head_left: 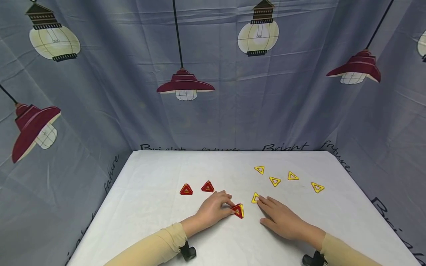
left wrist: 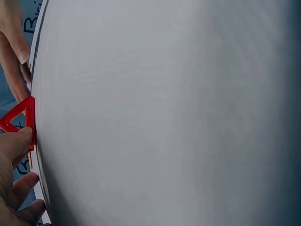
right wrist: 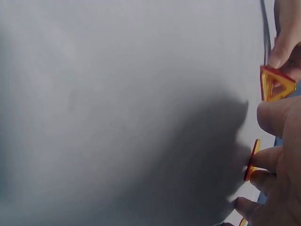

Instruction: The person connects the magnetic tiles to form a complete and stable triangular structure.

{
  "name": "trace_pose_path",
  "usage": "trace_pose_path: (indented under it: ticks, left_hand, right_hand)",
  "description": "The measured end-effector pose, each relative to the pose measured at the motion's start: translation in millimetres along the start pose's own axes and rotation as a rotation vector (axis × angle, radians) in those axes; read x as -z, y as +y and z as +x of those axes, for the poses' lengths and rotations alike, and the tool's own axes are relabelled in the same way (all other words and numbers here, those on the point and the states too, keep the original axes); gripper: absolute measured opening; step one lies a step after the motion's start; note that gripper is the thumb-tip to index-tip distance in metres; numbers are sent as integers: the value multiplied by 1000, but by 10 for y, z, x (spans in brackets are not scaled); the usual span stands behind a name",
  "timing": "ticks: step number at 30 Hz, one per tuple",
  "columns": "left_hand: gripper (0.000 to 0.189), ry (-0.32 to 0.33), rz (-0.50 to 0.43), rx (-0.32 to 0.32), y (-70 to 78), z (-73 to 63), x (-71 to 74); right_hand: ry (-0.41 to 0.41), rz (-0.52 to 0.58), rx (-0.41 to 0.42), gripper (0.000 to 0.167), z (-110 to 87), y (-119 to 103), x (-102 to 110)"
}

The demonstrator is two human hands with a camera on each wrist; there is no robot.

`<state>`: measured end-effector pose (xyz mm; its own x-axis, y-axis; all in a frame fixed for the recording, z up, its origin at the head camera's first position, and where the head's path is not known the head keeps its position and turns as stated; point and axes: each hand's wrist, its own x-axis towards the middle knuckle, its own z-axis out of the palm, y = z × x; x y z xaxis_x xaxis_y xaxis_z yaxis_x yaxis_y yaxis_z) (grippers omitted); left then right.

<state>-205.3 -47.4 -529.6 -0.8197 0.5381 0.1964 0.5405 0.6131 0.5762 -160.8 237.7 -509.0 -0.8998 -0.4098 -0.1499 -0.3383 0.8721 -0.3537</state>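
My left hand point(head_left: 214, 210) pinches a red triangular tile point(head_left: 237, 210) between thumb and fingers. A yellow edge shows along the tile's right side in the head view, and the right wrist view shows its yellow face with a red rim. My right hand point(head_left: 283, 218) reaches over the table from the right, palm down with fingers extended. Its fingertips are right at a yellow triangular frame point(head_left: 254, 198), which lies partly under them. In the left wrist view the left thumb point(left wrist: 22, 136) presses on the red tile's lower corner.
Two red triangular tiles, a left one point(head_left: 186, 189) and a right one point(head_left: 208, 186), lie beyond my left hand. Several yellow triangular frames point(head_left: 274, 181) are scattered beyond my right hand. The white table point(head_left: 149, 210) has a patterned curtain point(head_left: 213, 122) behind it.
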Motion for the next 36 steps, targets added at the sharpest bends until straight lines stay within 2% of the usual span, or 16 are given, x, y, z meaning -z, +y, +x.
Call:
trace_pose_path:
  ticks: [8,14,18,24,30,36]
  left_hand:
    - [14,-8,-7,-9,3,14,22]
    - [14,-11,1,-5,3,16,34]
    - [14,-13,0,-5,2,17,39]
    - [14,-26,-8,2,2,22,41]
    - [13,-31,-6,-1,11,23,40]
    - [13,-36,-9,6,18,20,39]
  right_hand:
    - [-4,45,22,65,-139,-71,36]
    - [23,88,14,55,-146,-76,90]
    - [99,103,-1,43,-72,-10,103]
    - [192,79,29,47,90,199,98]
    - [194,60,83,46,239,373,119]
    - [171,51,90,45,329,454,91]
